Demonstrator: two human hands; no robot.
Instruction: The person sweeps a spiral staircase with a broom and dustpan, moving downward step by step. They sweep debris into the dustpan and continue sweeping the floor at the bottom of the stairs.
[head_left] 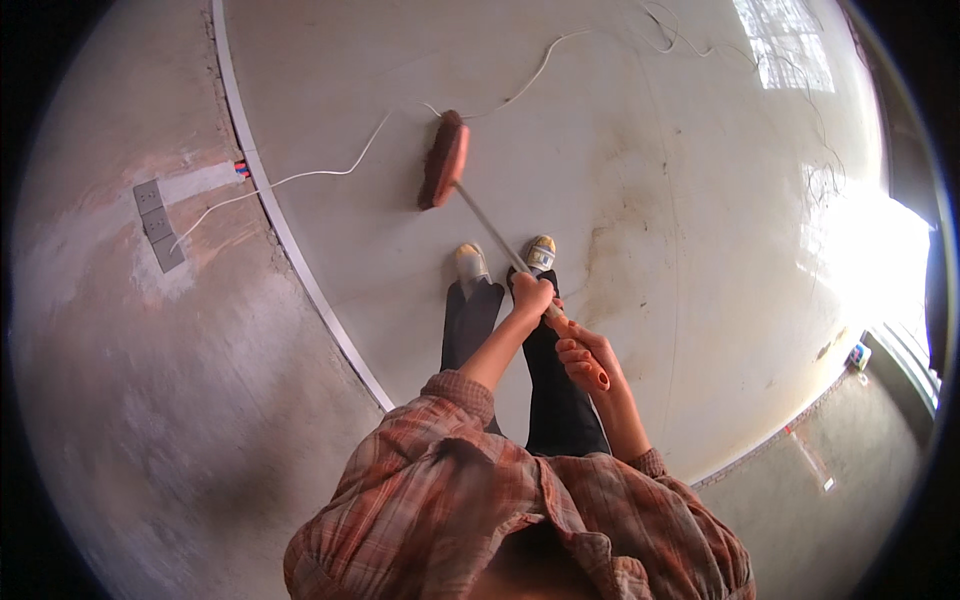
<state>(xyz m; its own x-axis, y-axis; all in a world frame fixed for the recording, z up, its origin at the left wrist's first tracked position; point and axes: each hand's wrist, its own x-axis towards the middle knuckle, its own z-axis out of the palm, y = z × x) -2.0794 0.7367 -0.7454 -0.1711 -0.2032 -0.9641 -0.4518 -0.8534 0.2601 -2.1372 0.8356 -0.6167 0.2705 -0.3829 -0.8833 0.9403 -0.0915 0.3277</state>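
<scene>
Both my hands are closed around the pole of a broom. Its head is reddish with dark bristles, and it rests on the pale floor ahead of my feet, close to a white cable. My left hand wraps the pole farther down, toward the broom head. Nearer my body, my right hand grips the orange handle end, whose round tip pokes out below the fingers. The pole slants from my right hand away to the far left.
A white cable runs from grey wall sockets across the floor past the broom head. White trim edges the rough wall at left. My shoes stand just behind the broom. Bright window light falls at right, near a small container.
</scene>
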